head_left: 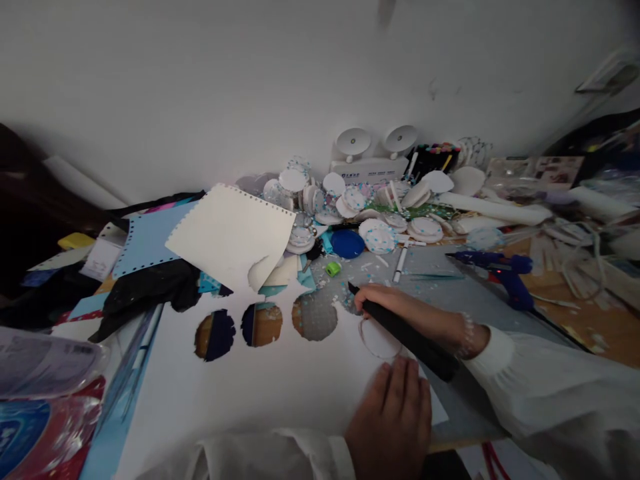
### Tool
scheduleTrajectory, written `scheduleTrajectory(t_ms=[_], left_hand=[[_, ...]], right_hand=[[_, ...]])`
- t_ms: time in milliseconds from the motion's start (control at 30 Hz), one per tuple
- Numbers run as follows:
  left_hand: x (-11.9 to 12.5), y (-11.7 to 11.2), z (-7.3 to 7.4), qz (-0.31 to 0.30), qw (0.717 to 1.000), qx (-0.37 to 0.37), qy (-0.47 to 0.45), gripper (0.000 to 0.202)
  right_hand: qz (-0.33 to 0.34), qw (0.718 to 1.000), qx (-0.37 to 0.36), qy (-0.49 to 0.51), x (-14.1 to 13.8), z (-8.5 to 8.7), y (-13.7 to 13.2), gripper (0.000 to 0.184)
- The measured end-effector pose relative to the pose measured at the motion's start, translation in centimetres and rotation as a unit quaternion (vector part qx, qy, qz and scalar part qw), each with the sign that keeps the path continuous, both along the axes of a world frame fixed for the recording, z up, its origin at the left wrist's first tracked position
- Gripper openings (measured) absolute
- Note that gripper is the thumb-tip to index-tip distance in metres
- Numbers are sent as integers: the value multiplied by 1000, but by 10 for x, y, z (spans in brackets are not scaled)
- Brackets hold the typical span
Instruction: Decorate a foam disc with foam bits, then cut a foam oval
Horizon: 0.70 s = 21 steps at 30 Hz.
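A large white sheet lies before me, with several ragged round holes cut along its far edge. Flat on the sheet's right part rests my left hand, fingers stretched forward, just below a ring-shaped outline. My right hand grips a thick black pen-shaped tool above that outline. Its narrow tip points up and left, near the sheet's far edge. I cannot tell whether the tip touches anything. The right palm is partly hidden.
Behind the sheet are piled white discs, a blue lid and a green sharpener-like piece. A blue glue gun lies right on the grey mat. Cream perforated paper and a clear bottle are left.
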<state>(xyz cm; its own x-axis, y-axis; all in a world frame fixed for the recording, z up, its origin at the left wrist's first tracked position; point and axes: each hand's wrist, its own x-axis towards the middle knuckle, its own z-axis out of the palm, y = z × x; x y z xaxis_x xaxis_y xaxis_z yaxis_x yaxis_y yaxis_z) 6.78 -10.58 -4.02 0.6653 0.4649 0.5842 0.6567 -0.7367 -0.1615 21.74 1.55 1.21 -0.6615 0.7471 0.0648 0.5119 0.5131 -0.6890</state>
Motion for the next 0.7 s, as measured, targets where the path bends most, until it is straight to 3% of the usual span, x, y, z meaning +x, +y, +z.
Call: scheduleTrajectory(t_ms=[133,333,500,567,700], left_hand=[[1,0,0,-3,1000,4,-11,32],[1,0,-6,-19,1000,-10,-13,28],[-3,0,-5,-39,998,-26,42,29],[-3,-1,-4,-35,999,-21,31,29],[-1,-1,-2,-3,1000,-5,18,30]], right_hand=[[19,999,50,-9,0,1,-4,17],[15,991,136,-3,3,-15,-9,24],[1,989,149,20,2,-21,-11,22],[-28,989,141,37,2,-22,-10,18],[-156,977,113,91,3,-26,1,15]])
